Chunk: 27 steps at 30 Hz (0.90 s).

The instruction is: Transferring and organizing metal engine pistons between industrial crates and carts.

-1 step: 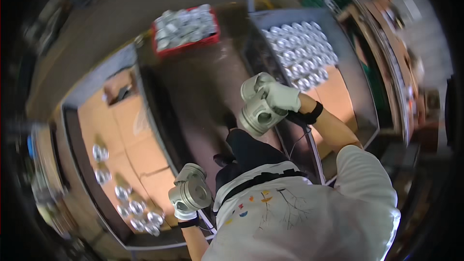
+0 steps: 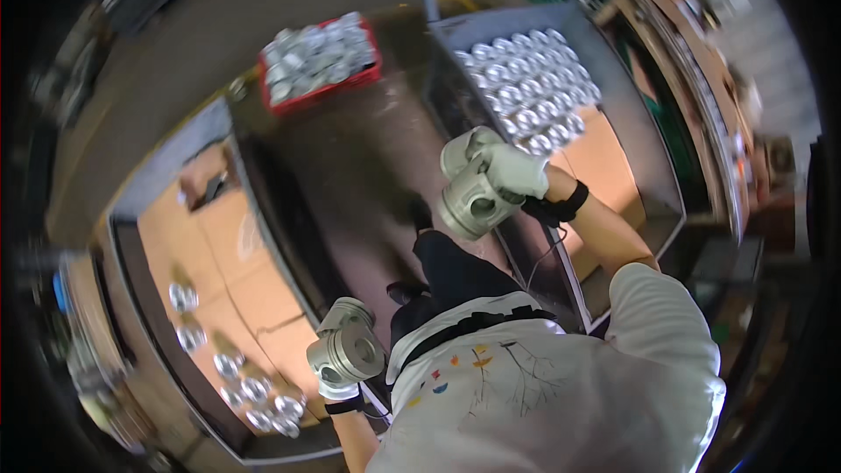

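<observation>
My right hand (image 2: 517, 170), in a white glove with a black wrist band, is closed on two grey metal pistons (image 2: 476, 203) at the near left edge of the right-hand bin. The open wrist-pin hole of the nearer piston shows. My left hand (image 2: 339, 391), also white-gloved and banded, grips another two pistons (image 2: 357, 353) beside the left-hand bin, low in front of me. Those pistons hide most of its fingers. Rows of shiny pistons (image 2: 530, 92) stand in the far part of the right-hand bin, while several more pistons (image 2: 256, 388) stand loosely spaced in the left-hand bin.
Cardboard lines the left metal bin (image 2: 114, 250) and the right metal bin (image 2: 670, 210). Between them, farther off, a red crate (image 2: 328, 89) on the floor is heaped with metal parts. Flat boards (image 2: 679, 79) lean beyond the right bin. A thin cable (image 2: 545, 264) hangs near my right wrist.
The bins and the red crate have shifted slightly left in the picture. Both hands keep hold of their pistons and stay nearly in place before me.
</observation>
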Each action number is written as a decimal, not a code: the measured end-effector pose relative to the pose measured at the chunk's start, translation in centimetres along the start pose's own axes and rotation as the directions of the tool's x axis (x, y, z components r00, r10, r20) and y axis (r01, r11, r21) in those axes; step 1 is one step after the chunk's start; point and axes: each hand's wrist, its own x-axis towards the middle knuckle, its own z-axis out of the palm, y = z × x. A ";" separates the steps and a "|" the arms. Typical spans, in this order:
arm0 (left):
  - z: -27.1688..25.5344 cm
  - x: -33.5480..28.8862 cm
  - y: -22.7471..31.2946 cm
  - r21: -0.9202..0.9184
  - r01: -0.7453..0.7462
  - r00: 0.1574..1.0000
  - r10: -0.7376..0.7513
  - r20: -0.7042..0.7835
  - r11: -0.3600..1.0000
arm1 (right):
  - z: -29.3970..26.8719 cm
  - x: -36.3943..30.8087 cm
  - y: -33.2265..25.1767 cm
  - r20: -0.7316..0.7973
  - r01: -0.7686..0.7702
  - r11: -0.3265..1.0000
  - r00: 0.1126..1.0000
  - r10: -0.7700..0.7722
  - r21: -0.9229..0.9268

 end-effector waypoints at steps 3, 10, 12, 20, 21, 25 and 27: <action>5.2 4.5 2.5 0.099 0.038 0.988 -0.053 0.144 0.994 | -5.3 -7.6 6.8 -0.281 0.164 0.833 0.960 -0.010 0.529; 19.3 15.2 7.6 0.314 0.086 0.921 -0.196 0.336 0.946 | -16.4 -15.3 19.7 -0.471 -0.642 0.749 0.617 0.630 0.161; 23.7 18.0 9.2 0.367 0.097 0.905 -0.236 0.354 0.925 | -17.8 -17.3 26.8 -0.484 -0.401 0.715 0.538 0.690 0.573; 40.2 26.9 12.7 0.543 0.112 0.823 -0.384 0.418 0.832 | -28.8 -20.8 45.4 -0.381 -0.881 0.437 0.347 0.857 0.180; 41.3 27.5 13.1 0.563 0.115 0.828 -0.392 0.401 0.818 | -29.9 -20.0 47.9 -0.369 -0.897 0.405 0.321 0.872 0.176; 45.8 29.8 13.2 0.622 0.136 0.817 -0.443 0.370 0.771 | -32.6 -20.9 60.6 -0.409 -0.847 0.313 0.127 0.904 0.429; 47.3 30.7 13.3 0.650 0.157 0.820 -0.465 0.334 0.744 | -32.7 -21.1 65.3 -0.431 -0.797 0.280 0.027 0.902 0.535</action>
